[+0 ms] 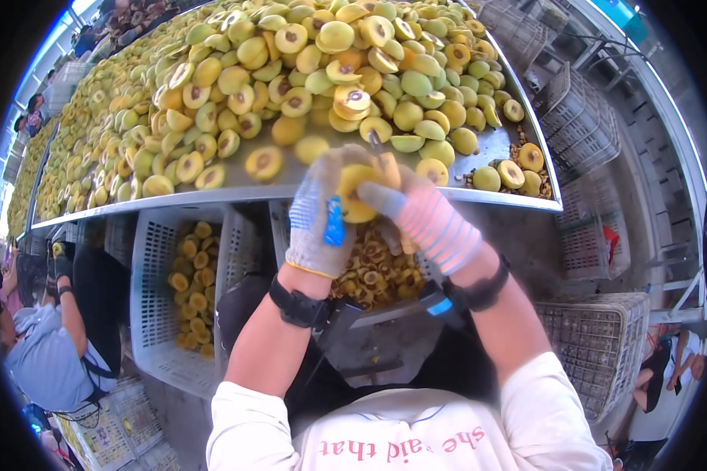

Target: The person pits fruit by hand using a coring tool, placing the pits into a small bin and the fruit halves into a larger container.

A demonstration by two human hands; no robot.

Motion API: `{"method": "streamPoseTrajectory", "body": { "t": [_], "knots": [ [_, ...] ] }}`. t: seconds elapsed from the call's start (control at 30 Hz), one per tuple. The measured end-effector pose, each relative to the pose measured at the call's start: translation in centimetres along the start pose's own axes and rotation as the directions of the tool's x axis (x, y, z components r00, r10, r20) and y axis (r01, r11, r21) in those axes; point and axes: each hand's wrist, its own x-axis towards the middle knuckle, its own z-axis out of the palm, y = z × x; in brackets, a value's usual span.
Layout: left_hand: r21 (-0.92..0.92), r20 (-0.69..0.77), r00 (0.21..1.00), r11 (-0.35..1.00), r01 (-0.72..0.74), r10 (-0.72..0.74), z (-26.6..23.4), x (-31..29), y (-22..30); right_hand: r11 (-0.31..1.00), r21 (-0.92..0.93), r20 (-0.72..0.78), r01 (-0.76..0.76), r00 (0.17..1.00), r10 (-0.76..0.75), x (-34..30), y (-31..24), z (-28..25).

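Observation:
Both my hands wear light striped work gloves and meet just above the table's near edge. In my left hand (pixel 317 213) is a yellow peach half (pixel 357 194), its cut side partly covered by fingers. A small tool with a wooden handle (pixel 389 168) and a short metal tip is gripped in my right hand (pixel 430 220); its working end is blurred. The right fingers touch the fruit. Beyond them, a large heap of halved peaches (pixel 291 71) covers the metal table (pixel 491 147), many with pits showing.
Below the table edge, a container of peach pieces and pits (pixel 377 271) sits between my knees. A white crate (pixel 151 290) with peach halves stands at left. More crates (pixel 597 353) line the right side. A co-worker (pixel 51 337) sits at left.

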Motion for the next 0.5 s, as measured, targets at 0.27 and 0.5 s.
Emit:
{"method": "streamPoseTrajectory", "body": {
  "t": [0.27,0.5],
  "knots": [
    [-0.094,-0.120,0.992,0.995,0.013,-0.024,-1.8,0.0,1.1,0.860,-0.431,-0.093,0.274,0.934,-0.344,-2.9,2.8,1.9],
    [-0.227,-0.070,0.994,0.972,0.068,-0.086,-2.5,-0.5,1.5,0.857,-0.498,-0.003,0.137,0.987,-0.159,-1.3,3.9,3.5]
  ]
}}
